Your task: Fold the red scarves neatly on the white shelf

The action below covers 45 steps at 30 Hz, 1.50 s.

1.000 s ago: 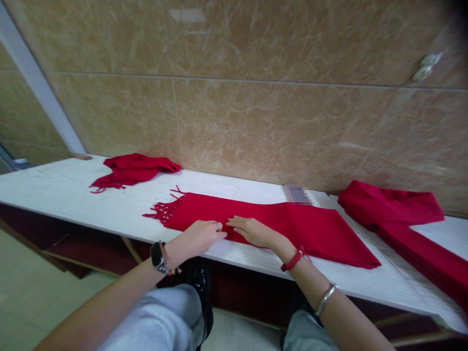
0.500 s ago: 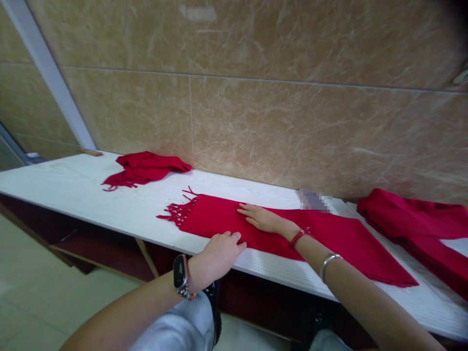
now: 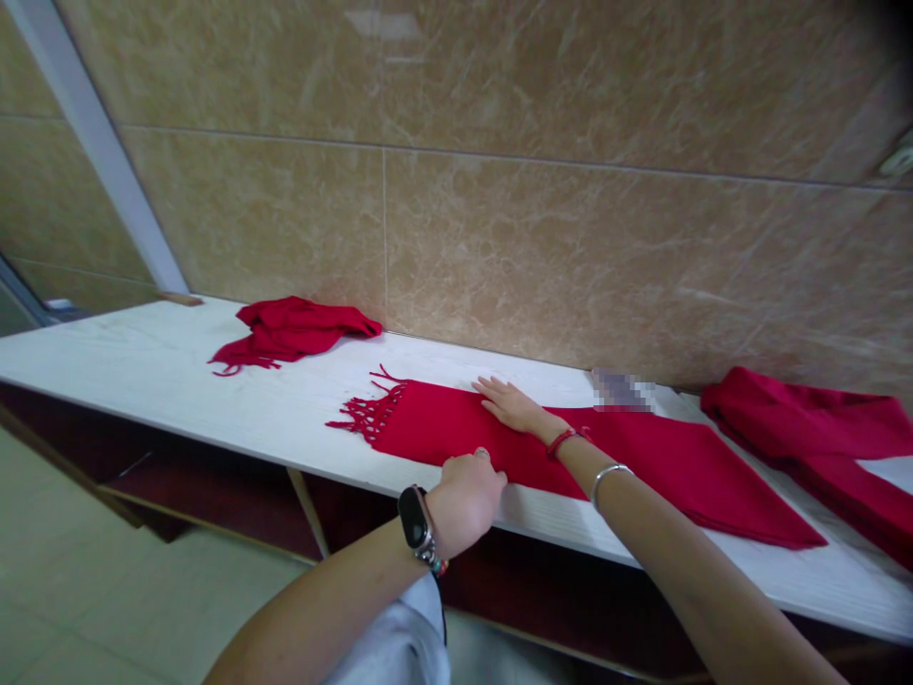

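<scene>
A red scarf (image 3: 642, 461) with a fringed left end lies flat along a white table (image 3: 178, 381). My left hand (image 3: 467, 495), with a dark watch on the wrist, rests at the scarf's near edge, fingers curled onto the cloth. My right hand (image 3: 510, 404) lies flat on the scarf's far edge with fingers stretched out, a red cord and a silver bangle on that wrist.
A crumpled red scarf (image 3: 292, 328) sits at the back left of the table. More red cloth (image 3: 820, 428) is piled at the right end. A beige tiled wall (image 3: 499, 238) runs right behind the table. A small blurred patch (image 3: 620, 388) lies by the wall.
My right hand has slid from the scarf's near edge across to its far edge. My left hand has stayed at the near edge. The view has shifted left.
</scene>
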Motion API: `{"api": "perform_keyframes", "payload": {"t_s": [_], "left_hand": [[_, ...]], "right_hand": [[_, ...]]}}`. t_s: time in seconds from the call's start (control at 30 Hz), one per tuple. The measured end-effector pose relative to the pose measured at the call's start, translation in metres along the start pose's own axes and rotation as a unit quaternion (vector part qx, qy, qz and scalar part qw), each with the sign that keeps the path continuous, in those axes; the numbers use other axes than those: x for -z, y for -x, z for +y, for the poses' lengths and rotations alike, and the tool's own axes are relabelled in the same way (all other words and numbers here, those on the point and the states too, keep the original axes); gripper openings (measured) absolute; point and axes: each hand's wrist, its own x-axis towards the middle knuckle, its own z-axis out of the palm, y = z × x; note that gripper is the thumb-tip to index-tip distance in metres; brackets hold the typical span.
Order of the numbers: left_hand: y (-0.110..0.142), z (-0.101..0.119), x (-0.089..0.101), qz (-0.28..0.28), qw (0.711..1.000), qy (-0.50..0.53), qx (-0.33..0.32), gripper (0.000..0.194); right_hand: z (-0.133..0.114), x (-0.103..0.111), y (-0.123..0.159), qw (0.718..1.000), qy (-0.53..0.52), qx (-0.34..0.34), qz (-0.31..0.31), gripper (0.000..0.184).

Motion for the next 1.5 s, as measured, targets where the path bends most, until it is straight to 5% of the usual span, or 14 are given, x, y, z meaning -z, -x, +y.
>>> {"api": "perform_keyframes", "payload": {"t_s": [0.17, 0.23, 0.53, 0.67, 0.83, 1.17, 1.23, 1.33, 1.4, 1.5], "left_hand": [[0.001, -0.008, -0.015, 0.052, 0.998, -0.01, 0.031, 0.034], [0.002, -0.011, -0.02, 0.051, 0.997, -0.019, 0.059, 0.034], [0.012, -0.009, -0.021, 0.033, 0.993, -0.065, 0.097, 0.039], [0.014, -0.009, -0.017, 0.029, 0.993, -0.049, 0.107, 0.04], [0.018, -0.009, -0.011, 0.027, 0.993, -0.035, 0.109, 0.04], [0.016, -0.008, -0.007, 0.023, 0.994, -0.026, 0.102, 0.037], [0.012, -0.016, -0.012, 0.055, 0.991, -0.004, 0.118, 0.035], [0.012, -0.035, -0.019, 0.101, 0.976, 0.01, 0.191, 0.036], [0.017, -0.046, -0.024, 0.096, 0.966, 0.012, 0.238, 0.039], [0.031, -0.056, -0.033, 0.062, 0.965, 0.022, 0.253, 0.049]], "right_hand": [[-0.048, 0.002, 0.0, 0.975, -0.052, 0.212, -0.037, 0.047], [-0.06, -0.002, 0.0, 0.966, -0.058, 0.244, -0.061, 0.045], [-0.034, -0.009, -0.02, 0.994, -0.047, 0.1, 0.003, 0.045], [-0.058, 0.003, -0.012, 0.972, -0.112, 0.204, 0.036, 0.047], [-0.082, -0.002, -0.006, 0.95, -0.097, 0.288, -0.066, 0.041], [-0.018, -0.015, -0.027, 1.0, -0.017, 0.016, 0.014, 0.046], [-0.022, -0.013, -0.023, 0.998, -0.018, 0.04, 0.035, 0.048], [-0.044, -0.011, -0.018, 0.985, -0.047, 0.162, 0.028, 0.048], [-0.057, -0.011, -0.017, 0.973, -0.063, 0.223, -0.012, 0.047], [-0.063, -0.014, -0.018, 0.973, -0.065, 0.216, -0.05, 0.047]]}}
